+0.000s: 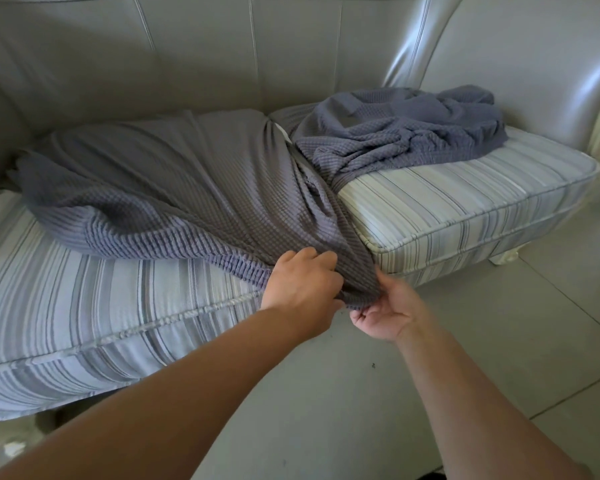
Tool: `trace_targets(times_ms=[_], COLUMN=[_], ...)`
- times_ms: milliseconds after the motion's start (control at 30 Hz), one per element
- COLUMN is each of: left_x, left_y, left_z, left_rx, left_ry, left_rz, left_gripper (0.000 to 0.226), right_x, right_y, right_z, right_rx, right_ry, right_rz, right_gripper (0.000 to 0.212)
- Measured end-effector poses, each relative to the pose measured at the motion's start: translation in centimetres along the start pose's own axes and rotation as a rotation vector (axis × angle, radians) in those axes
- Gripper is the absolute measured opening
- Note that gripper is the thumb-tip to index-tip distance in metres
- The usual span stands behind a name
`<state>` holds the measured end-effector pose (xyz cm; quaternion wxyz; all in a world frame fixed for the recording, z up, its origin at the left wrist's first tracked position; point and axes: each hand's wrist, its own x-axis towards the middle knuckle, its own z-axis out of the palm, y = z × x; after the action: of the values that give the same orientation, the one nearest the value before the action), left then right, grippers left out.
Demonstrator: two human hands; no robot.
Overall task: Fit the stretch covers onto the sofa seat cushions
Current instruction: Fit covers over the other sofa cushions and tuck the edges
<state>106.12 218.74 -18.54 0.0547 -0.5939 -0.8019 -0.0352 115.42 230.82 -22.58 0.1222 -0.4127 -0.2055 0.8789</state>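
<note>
Grey-blue waffle-knit fabric fills the head view: two stretch covers, neither yet fitted. One, the spread cover (174,188), lies stretched across the left seat cushion (84,306) from the back of the seat to the front inner corner, where it narrows into a gathered bunch hanging over the cushion's front edge. The other, the bunched cover (406,133), sits crumpled in a heap on the rear part of the right seat cushion (465,202), near the gap between the two seats. Two striped cushions in pale blue, grey and cream, each with piped edges, sit side by side on a pale leather sofa (222,57); the left one is tilted, its front edge jutting out over the tiled floor (499,341).

Two hands meet at the gathered end of the spread cover. The left hand (302,285) comes in palm down, its fingers curled into the fabric at the cushion corner, gripping it from the left side. The right hand (385,313) is turned palm up just beneath, fingers bent and pinching the lowest hem of the same bunch. Both hands are close together, almost touching, with the cloth clamped between them. Both forearms are bare
</note>
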Motion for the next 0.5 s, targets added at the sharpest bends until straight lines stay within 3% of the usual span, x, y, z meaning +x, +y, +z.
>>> trace_targets(times_ms=[200, 433, 500], left_x=[0.0, -0.1, -0.7], left_y=[1.2, 1.4, 1.6], left_z=[1.5, 4.1, 5.7], left_rx=[0.070, 0.212, 0.231], left_ry=[-0.058, -0.108, -0.091], left_rz=[0.074, 0.172, 0.207], left_gripper=[0.012, 0.008, 0.007], right_x=[2.4, 3.9, 4.8], right_y=[1.1, 3.6, 3.9], right_z=[-0.6, -4.3, -4.3], right_rx=[0.015, 0.105, 0.094], right_ry=[0.103, -0.083, -0.039], right_rz=[-0.072, -0.149, -0.131], right_gripper=[0.030, 0.017, 0.017])
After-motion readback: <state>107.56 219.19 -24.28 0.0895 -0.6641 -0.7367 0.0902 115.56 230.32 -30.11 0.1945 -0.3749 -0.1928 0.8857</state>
